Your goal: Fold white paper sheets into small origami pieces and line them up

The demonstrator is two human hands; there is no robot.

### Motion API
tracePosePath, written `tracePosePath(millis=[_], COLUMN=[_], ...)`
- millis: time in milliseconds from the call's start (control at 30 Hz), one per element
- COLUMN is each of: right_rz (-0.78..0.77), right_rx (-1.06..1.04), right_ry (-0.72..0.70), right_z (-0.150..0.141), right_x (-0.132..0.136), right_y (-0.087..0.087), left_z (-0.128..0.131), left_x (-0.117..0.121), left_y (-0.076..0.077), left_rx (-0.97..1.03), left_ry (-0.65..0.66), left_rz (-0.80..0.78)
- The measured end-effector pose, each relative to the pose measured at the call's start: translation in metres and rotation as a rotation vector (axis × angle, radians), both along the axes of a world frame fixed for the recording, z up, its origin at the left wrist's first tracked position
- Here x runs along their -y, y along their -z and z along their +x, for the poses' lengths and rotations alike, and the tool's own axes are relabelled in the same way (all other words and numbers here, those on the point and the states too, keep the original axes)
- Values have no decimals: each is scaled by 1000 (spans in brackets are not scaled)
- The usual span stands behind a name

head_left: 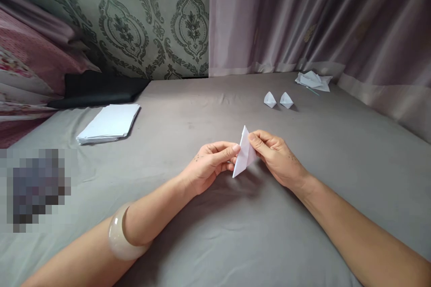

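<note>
A small piece of folded white paper (245,154), shaped like a triangle with a pointed top, is held up between my two hands over the grey sheet (188,112). My left hand (215,161) pinches its left edge between thumb and fingers. On the upper right side, my right hand (274,154) grips it with the thumb in front and the fingers behind, partly hidden. Beyond my hands stand two small folded white paper shapes (270,100), side by side and apart from each other.
A stack of white paper sheets (109,121) lies at left, near a black folded item (104,87). At the back right are crumpled or folded white papers (314,81) with a thin bluish stick (313,91). Curtains (286,13) and a patterned wall (151,18) border the far side.
</note>
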State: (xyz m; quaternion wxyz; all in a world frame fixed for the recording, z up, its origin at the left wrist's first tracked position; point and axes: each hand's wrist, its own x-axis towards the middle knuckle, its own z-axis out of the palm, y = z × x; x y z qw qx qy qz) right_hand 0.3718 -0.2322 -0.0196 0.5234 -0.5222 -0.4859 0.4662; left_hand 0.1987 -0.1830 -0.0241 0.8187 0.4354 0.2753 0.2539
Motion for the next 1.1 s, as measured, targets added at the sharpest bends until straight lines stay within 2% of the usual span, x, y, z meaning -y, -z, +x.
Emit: tracePosePath(millis=[200,600,867,933,1000,1100], right_rz=[-4,21,26,33,51,126], right_rx=[-18,-84,-125,-97,-23,204], right_ry=[-38,-84,-115,-106,-92,-40], right_z=[-1,-1,-1,-1,-1,-1], right_x=[2,4,4,4,4,3], right_y=[-3,-6,-4,-5,-5,-4], left_z=[1,0,0,0,0,2], left_x=[2,2,3,4,5,6], left_y=[-2,-4,-8,-8,-8,-9], left_rx=[41,69,63,55,19,-52], left_ry=[3,78,82,69,3,-118], left_rz=[-43,-32,-28,4,88,235])
